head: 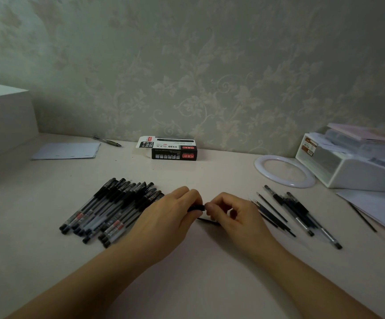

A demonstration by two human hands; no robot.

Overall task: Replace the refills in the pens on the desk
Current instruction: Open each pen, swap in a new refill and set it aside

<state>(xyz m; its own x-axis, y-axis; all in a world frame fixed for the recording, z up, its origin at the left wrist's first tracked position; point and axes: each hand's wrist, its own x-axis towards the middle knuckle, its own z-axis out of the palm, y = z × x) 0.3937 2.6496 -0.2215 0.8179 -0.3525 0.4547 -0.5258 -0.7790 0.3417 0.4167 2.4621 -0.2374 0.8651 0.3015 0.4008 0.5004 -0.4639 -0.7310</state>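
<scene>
A: What's on the tabletop [186, 284]?

B: Pale surface, fills the lower frame. White box [5, 118] at far left edge. White plastic drawer unit [352, 166] at right edge, loose papers [380, 208] in front of it, white ring [284, 171] lying flat just left of it.

A: Task items?

B: Pile of capped black gel pens [111, 208] left of centre, lying diagonal, touching each other. Smaller group of pens and bare refills [292, 212] right of centre, also diagonal. Black pen carton [174, 149] centre back near the wall, end flap open. Sheet of paper [66, 150] upper left, single pen [107, 141] just beyond it.

A: Hands?

B: Both at frame centre, nearly touching. Left hand [170, 215] has fingers curled round a short black pen piece [196, 208], over the near edge of the pile. Right hand [235, 215] has thumb and fingertips pinched together at that piece's end. Thin dark refill [207, 221] shows below, between the hands; can't tell which hand holds it.
</scene>
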